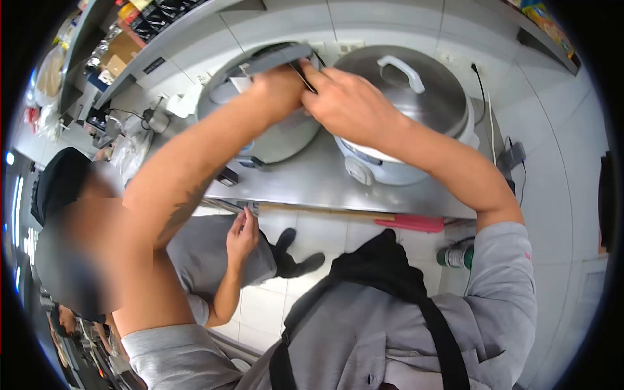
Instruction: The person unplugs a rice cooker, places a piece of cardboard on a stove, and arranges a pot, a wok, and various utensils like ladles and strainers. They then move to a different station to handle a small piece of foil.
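My left hand [281, 89] and my right hand [348, 101] meet in front of me, over the gap between two large cookers. My left hand is closed at a dark grey, flat, bar-like object [276, 60], its fingers mostly hidden. Bent fingers of my right hand pinch a thin black edge at the near end of this object; I cannot tell its kind. A scrap of white [241, 84] shows just below the bar. Behind my left hand stands the left cooker [276, 140], partly covered. Beside my right hand, the right cooker [383, 170] has a metal lid [429, 107] with a white handle.
Both cookers stand on a steel counter [312, 188]. To my left is a person in a dark cap [65, 175], one hand [242, 234] near the counter's edge. Shelves [162, 39] with packets hang above left. Power cords [482, 97] run down the wall at right.
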`<state>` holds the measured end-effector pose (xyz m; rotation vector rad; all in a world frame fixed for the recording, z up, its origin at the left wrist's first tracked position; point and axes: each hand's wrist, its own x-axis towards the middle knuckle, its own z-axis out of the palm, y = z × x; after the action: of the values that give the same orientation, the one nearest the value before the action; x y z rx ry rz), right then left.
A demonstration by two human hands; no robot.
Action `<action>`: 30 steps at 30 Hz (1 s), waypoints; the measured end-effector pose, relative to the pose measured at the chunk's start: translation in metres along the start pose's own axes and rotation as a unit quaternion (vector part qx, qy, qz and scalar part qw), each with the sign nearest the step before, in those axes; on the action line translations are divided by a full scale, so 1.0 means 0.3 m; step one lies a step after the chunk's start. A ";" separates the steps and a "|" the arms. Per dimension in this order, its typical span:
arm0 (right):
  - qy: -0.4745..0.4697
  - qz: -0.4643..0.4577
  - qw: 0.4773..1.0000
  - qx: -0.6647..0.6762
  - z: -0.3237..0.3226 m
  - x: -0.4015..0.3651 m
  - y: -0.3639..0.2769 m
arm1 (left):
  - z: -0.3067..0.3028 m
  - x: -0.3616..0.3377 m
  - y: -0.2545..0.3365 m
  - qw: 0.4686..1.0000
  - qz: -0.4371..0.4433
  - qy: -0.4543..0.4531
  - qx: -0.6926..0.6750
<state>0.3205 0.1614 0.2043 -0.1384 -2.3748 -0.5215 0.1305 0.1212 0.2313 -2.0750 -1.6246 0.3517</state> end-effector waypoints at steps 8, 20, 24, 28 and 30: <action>-0.022 -0.021 0.999 0.046 -0.049 0.050 0.029 | -0.134 0.013 0.010 0.992 -0.027 -0.100 -0.070; -0.012 -0.116 0.993 0.028 -0.056 -0.038 0.219 | 0.009 0.148 -0.102 0.951 0.241 0.142 0.129; -0.069 -0.085 0.993 0.047 -0.095 -0.025 0.293 | 0.334 -0.394 0.113 0.980 0.060 0.139 0.133; -0.083 -0.056 0.984 0.144 -0.038 0.044 0.378 | 0.544 -0.963 0.311 0.969 -0.041 0.098 0.225; -0.075 -0.043 0.969 0.230 0.018 0.040 0.398 | 0.562 -0.933 0.318 0.958 -0.010 0.084 0.273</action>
<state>0.3364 0.2720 0.2480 0.1396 -2.5898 0.0119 0.0562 -0.1296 0.0136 -1.6189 -1.2676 0.5333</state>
